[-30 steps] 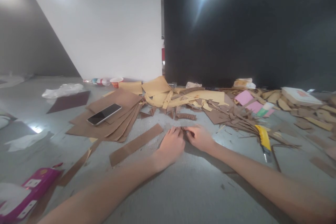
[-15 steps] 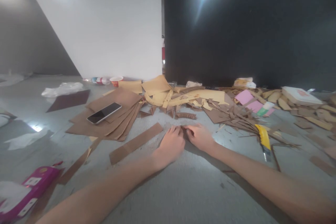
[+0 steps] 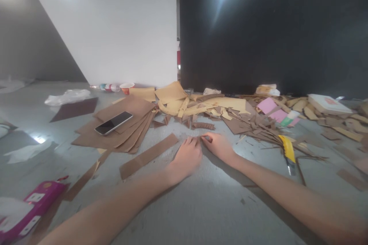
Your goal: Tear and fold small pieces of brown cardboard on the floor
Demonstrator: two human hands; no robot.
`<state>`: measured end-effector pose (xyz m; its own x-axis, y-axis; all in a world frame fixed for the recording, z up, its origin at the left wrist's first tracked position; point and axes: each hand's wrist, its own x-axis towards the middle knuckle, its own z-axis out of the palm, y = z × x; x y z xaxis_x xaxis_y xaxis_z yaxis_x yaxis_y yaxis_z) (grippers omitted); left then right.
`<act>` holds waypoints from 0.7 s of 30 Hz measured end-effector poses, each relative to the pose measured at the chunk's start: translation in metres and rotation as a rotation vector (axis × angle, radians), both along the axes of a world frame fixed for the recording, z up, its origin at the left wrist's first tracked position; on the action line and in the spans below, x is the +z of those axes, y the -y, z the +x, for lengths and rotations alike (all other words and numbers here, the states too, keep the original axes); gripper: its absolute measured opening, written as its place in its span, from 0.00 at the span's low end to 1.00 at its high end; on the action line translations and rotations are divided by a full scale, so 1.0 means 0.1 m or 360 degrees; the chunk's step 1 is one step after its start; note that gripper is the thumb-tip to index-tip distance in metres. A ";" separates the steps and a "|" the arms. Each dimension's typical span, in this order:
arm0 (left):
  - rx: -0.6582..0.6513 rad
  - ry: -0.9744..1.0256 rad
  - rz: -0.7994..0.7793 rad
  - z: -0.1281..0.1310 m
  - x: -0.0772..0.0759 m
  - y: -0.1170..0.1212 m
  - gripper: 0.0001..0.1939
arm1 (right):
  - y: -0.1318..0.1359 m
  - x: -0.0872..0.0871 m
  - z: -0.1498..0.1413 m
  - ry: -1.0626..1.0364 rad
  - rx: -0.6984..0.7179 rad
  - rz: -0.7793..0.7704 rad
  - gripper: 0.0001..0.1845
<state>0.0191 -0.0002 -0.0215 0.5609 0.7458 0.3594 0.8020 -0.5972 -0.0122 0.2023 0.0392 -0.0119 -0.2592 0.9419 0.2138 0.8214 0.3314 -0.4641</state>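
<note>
My left hand (image 3: 187, 157) rests low over the table with its fingers bent down and pressed together on a small piece of brown cardboard (image 3: 199, 138). Right beside it, my right hand (image 3: 219, 147) pinches the same piece between thumb and forefinger. Most of that piece is hidden by my fingers. To the left of my left hand lies a long brown cardboard strip (image 3: 149, 156). Just beyond my hands stand several small folded cardboard pieces (image 3: 187, 122), and a ridged, folded strip (image 3: 203, 126) lies next to them.
A phone (image 3: 114, 123) lies on stacked brown sheets (image 3: 86, 138). A yellow utility knife (image 3: 287, 149) is at right beside cardboard scraps (image 3: 258, 126). A magenta object (image 3: 43, 201) sits at near left. A paper cup (image 3: 127, 88) and a bottle (image 3: 110, 87) are at the back.
My right hand has shifted slightly up and its thumb and forefinger have changed their pinch on the cardboard piece. My left hand has hardly moved.
</note>
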 end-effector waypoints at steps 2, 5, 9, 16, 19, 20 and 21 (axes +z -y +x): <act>-0.0001 0.0000 0.0002 0.00 0.00 0.00 0.16 | -0.02 0.00 0.00 -0.0035 -0.0013 -0.0018 0.14; -0.0006 0.0002 -0.0010 0.00 0.00 0.00 0.16 | -0.03 -0.01 0.00 -0.0056 -0.0022 -0.0002 0.14; 0.0005 0.0031 -0.0031 0.00 0.01 0.01 0.17 | -0.02 -0.02 0.02 -0.0075 0.0083 0.0032 0.15; -0.0010 0.0013 -0.0041 -0.01 0.01 0.01 0.17 | 0.02 -0.03 -0.01 0.0170 0.0208 0.0134 0.13; -0.0012 0.0000 -0.0053 0.00 0.02 0.01 0.17 | 0.03 -0.04 -0.03 0.0335 0.0200 0.0168 0.10; -0.0013 -0.0009 -0.0062 0.00 0.02 0.01 0.17 | 0.04 -0.04 -0.03 0.0351 0.0211 0.0175 0.10; -0.0015 -0.0016 -0.0071 0.00 0.03 0.01 0.17 | 0.04 -0.04 -0.03 0.0348 0.0229 0.0179 0.10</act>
<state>0.0192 -0.0014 -0.0183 0.5713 0.7557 0.3203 0.7964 -0.6047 0.0063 0.1989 0.0349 -0.0158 -0.4400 0.8655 0.2394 0.8387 0.4913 -0.2348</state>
